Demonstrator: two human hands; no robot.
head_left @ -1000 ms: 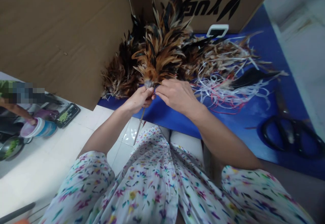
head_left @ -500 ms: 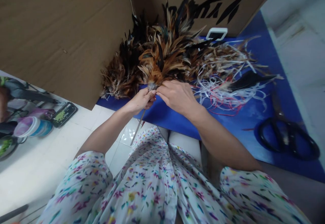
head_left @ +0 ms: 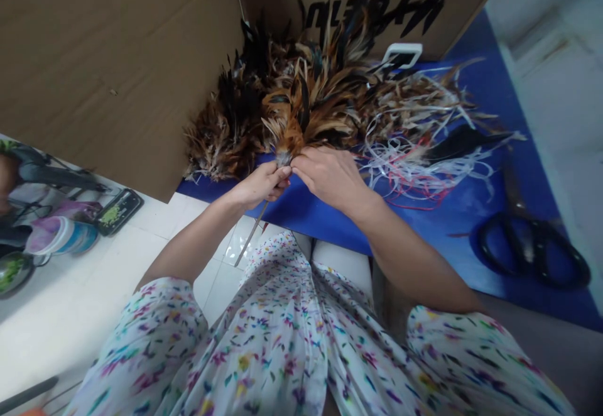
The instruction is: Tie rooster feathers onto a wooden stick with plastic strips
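My left hand [head_left: 261, 185] is closed around a thin stick [head_left: 248, 239] just below a bunch of brown and black feathers [head_left: 301, 111] fixed to it. My right hand [head_left: 330, 177] sits against the base of that bunch, fingers curled and pinching at the quills next to my left fingertips. Both hands hover over the near edge of a blue mat [head_left: 461, 208]. A heap of loose feathers [head_left: 226, 136] lies behind them, with a tangle of white and red plastic strips [head_left: 419, 152] to the right.
Black scissors [head_left: 532, 252] lie on the mat at right. Cardboard sheets [head_left: 117, 58] stand behind and to the left. A white clip-like object [head_left: 400, 54] sits at the back. On the white tiled floor at left are a tub [head_left: 59, 237], a small tray [head_left: 115, 210] and another person's arm [head_left: 7, 174].
The feather bunch has turned and risen a little in my hands. The stick's lower end swung slightly left. My hands stay in the same place.
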